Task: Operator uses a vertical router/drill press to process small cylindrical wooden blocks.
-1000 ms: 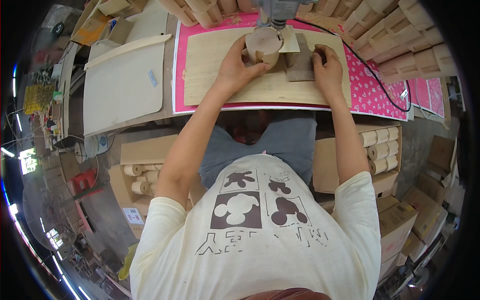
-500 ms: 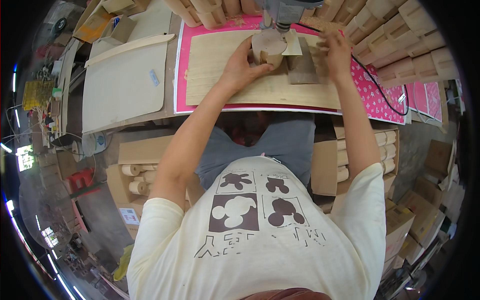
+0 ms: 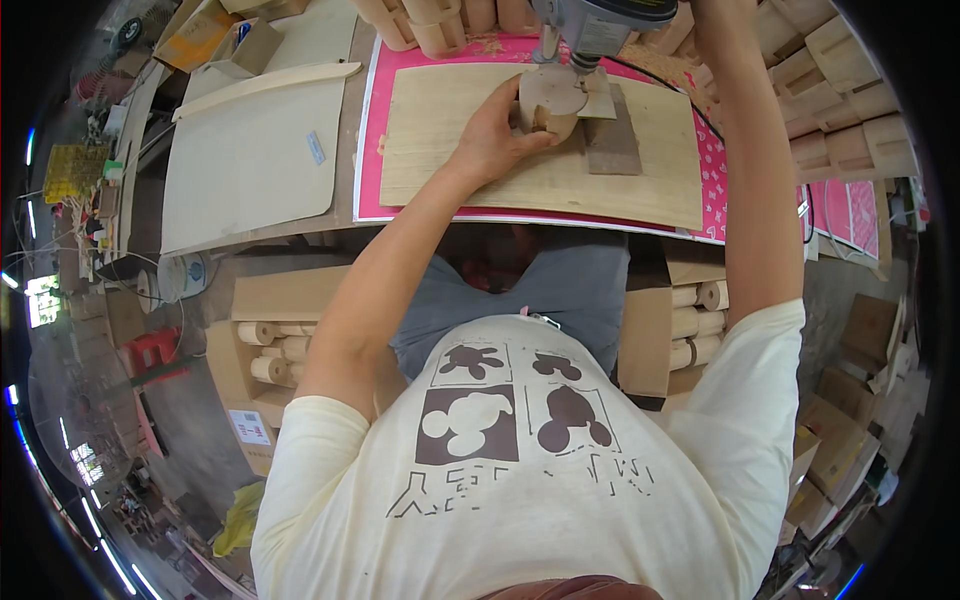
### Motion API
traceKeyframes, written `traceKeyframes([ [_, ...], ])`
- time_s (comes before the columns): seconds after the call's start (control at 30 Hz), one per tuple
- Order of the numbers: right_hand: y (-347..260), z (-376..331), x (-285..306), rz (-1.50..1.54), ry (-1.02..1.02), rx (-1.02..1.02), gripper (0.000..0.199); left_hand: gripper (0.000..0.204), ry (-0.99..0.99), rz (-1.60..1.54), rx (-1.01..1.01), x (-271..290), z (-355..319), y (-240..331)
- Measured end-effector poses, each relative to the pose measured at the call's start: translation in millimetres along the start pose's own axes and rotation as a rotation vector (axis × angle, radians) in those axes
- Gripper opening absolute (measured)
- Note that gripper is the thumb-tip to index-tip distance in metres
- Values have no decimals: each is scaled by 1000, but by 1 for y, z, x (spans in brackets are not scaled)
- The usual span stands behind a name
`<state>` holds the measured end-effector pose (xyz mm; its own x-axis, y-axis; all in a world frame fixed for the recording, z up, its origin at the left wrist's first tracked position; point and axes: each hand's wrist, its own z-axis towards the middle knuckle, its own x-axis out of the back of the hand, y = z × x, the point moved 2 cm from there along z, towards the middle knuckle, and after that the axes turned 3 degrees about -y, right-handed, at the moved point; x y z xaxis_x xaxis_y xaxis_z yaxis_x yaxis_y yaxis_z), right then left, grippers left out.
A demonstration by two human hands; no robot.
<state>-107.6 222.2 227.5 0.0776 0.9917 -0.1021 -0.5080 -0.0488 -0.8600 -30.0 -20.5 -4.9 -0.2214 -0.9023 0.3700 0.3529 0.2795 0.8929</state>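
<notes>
My left hand (image 3: 497, 135) is wrapped round a short round wooden block (image 3: 556, 88) with a notch in its side, thumb on the near face and fingers on the left. The block stands upright below the chuck of a grey drill press (image 3: 605, 30), on a pale wooden board (image 3: 470, 170). Close against its right side are a small light wooden plate (image 3: 599, 97) and a darker flat piece (image 3: 613, 140). Raised to the top edge, right of the drill press, is my right hand (image 3: 718, 18); its fingers are out of the picture, so what they touch is hidden.
Stacked notched wooden cylinders (image 3: 855, 120) fill the back right, with more at the back left. A black cable runs behind the board over a pink sheet (image 3: 372, 170). Cartons of wooden rollers (image 3: 640, 335) stand under the table edge. A pale panel (image 3: 250, 160) lies left.
My right hand has moved from beside the board up to the top edge near the drill press. My left hand keeps its hold on the block. The whole view has shifted slightly.
</notes>
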Motion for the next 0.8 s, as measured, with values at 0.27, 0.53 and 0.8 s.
traceKeyframes([
  [0.27, -13, -78, 11, -319, 40, 181, 26, 97, -25, 14, 61, 5, -8, 1],
  [0.53, 41, -144, 34, -161, 125, 302, 24, 100, -13, 33, 52, -1, 3, 4],
  [0.8, 22, -68, 27, -778, 18, 654, 29, 82, -54, -119, 133, -7, 3, -1],
])
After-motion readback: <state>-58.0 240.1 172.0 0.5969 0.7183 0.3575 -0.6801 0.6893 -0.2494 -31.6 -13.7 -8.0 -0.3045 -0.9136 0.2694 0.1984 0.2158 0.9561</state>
